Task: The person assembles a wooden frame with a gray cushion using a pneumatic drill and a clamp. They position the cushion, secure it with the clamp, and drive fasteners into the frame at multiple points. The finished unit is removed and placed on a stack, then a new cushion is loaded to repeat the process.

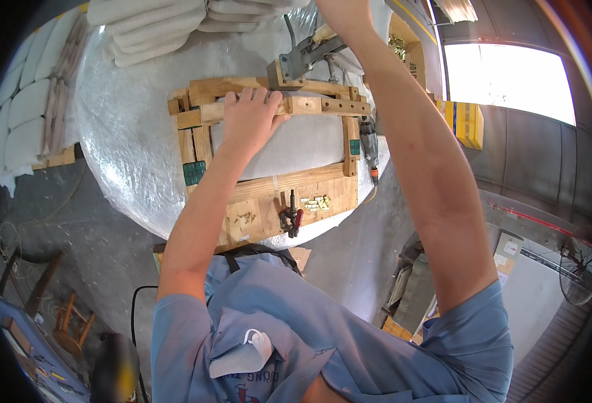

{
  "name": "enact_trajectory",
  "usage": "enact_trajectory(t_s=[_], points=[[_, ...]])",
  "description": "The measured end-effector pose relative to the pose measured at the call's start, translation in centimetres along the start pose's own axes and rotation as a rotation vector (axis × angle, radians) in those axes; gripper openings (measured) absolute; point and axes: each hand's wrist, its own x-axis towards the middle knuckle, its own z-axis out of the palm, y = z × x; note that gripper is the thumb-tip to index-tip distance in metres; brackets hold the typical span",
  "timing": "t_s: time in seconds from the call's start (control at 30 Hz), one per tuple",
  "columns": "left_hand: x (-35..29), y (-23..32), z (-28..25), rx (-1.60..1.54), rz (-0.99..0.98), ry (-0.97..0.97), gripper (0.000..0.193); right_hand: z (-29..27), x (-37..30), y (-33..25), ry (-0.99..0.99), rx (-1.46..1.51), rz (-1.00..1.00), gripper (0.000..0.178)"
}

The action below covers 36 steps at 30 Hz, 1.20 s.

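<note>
Wearing blue shirt (276, 289), white mask (239, 359) lying on chest. Next, along near edge of wood board (269, 211): black tool with red handle (290, 218) at middle, small gold metal pieces (317, 203) just right of it, loose screws (244, 218) toward near left corner. Behind those, on plastic-covered worktop (118, 134): wood frame (202, 144) around gray fabric panel (296, 148), with green pads (194, 172) at left side and right side. Next to right side of frame, near right edge of worktop: gray power tool (370, 144) with orange hose fitting (374, 173).

Gripping wood rail (306, 105) with left hand (250, 117), narrow grip, fingers bent over far side, thumb at near side. Lying along far side of frame, left to right, holes showing in right end. Just behind: gray metal clamp (303, 59) on wood block (284, 75), at far edge of frame. Reaching past clamp with right hand (344, 12), cut off by top of view; cannot tell grip, nor anything held.

Farther: stacked light cushions (152, 27) at far edge of worktop, more piled cushions (31, 107) off left edge, yellow box (467, 124) well off right edge, bright opening (511, 77) in wall beyond
</note>
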Motion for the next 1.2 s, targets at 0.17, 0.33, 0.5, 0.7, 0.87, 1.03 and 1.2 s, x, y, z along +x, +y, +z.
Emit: enact_trajectory(t_s=[0.17, 0.33, 0.5, 0.7, 0.87, 1.03, 1.2], points=[[0.1, 0.2, 0.2, -0.007, -0.004, -0.01, 0.045, 0.3, 0.1, 0.7, -0.022, 0.059, -0.08, 0.051], [0.3, 0.2, 0.3, 0.014, 0.008, -0.009, 0.046, 0.5, 1.7, 0.2, -0.118, -0.016, -0.102, 0.047], [0.5, 0.3, -0.1, 0.028, 0.009, -0.015, 0.047, 2.1, 1.8, -1.5, 0.01, 0.108, 0.0, 0.043], [1.0, 0.4, 0.6, 0.055, 0.034, 0.01, 0.048, 5.9, 2.9, 1.5, -0.013, 0.177, 0.064, 0.047], [0.8, 0.7, 0.7, 0.066, 0.015, 0.035, 0.047, 7.1, 3.5, 2.5, 0.004, 0.179, 0.009, 0.037], [0.8, 0.4, 0.8, 0.078, 0.01, 0.031, 0.048, 8.3, 3.6, 2.5, 0.245, 0.136, 0.029, 0.034], [0.8, 0.3, 0.9, 0.076, 0.026, 0.078, 0.048, 8.4, 1.6, 2.4, 0.343, -0.021, 0.233, 0.042]])
